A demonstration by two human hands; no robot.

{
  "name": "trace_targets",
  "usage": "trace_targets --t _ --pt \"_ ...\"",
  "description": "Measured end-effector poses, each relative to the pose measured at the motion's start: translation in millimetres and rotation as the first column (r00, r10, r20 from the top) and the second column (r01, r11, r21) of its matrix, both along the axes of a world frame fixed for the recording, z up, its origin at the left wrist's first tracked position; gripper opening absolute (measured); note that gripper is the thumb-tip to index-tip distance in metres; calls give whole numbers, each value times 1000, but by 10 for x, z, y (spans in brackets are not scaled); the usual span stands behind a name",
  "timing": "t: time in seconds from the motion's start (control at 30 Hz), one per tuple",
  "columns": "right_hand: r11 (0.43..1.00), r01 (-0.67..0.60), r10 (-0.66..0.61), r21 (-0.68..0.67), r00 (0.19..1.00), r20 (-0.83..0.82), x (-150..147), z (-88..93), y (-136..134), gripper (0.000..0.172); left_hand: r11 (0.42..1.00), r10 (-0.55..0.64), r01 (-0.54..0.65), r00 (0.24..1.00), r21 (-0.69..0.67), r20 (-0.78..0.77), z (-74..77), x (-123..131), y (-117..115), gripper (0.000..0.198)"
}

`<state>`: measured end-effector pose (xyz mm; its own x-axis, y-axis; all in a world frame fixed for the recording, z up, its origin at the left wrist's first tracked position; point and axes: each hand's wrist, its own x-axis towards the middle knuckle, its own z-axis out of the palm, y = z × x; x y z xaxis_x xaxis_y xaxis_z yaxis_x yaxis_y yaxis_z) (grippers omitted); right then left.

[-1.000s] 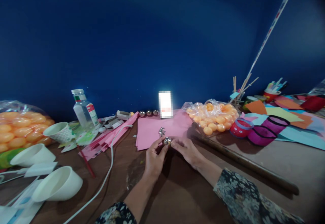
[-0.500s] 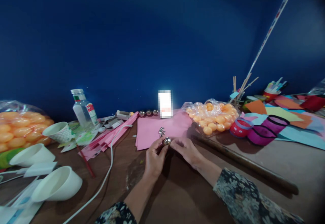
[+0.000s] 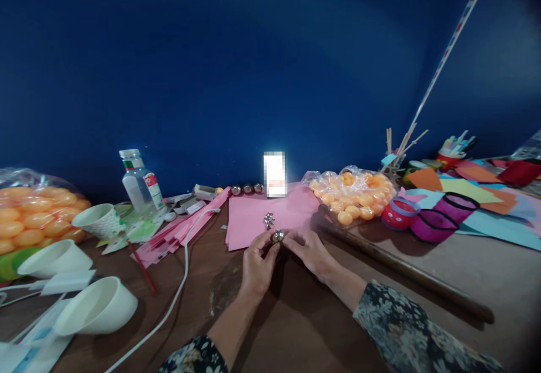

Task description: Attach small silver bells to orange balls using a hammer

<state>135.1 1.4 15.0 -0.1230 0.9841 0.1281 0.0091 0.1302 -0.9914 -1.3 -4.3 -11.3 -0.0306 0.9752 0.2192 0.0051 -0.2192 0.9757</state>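
A shiny silver ball (image 3: 278,236) sits between my two hands, just above the table near the front edge of the pink paper (image 3: 291,209). My left hand (image 3: 257,260) pinches it from the left between thumb and fingers. From the right, my right hand (image 3: 310,252) has its fingers pressed together at the ball's edge; whether something small is between those fingertips is too small to tell. A little silver cluster (image 3: 269,220) lies on the paper beyond my left fingers. Several more silver balls (image 3: 247,189) stand in a row at the back, left of a blurred white upright card (image 3: 275,174).
Right of the paper lie a bag of orange balls (image 3: 355,195), a wooden stick (image 3: 406,269) and purple felt cups (image 3: 435,225). Leftward are pink strips (image 3: 177,232), a white cable (image 3: 183,271), a clear bottle (image 3: 141,187), white cups (image 3: 97,308) and another orange-ball bag (image 3: 36,212).
My hands stay around the silver ball, which looks slightly turned. The view has shifted very slightly; the things on the table have not moved.
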Motion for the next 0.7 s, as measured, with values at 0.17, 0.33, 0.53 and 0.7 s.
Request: trace_targets --t 0.17,0.33,0.53,0.7 --pt "1000 22 -21 19 1000 -5 -11 -25 4 20 1000 -21 21 999 -21 30 -2 1 0 37" --pt "998 55 -53 42 998 -34 -6 -11 8 20 994 -64 74 991 -85 116 51 7 -16 44" --pt "999 41 -38 30 996 -87 -13 13 -8 22 981 -81 120 968 -151 238 128 26 -47 41" --pt "998 -17 23 63 995 -95 -46 2 -44 22 981 -19 77 952 -179 306 110 26 -26 35"
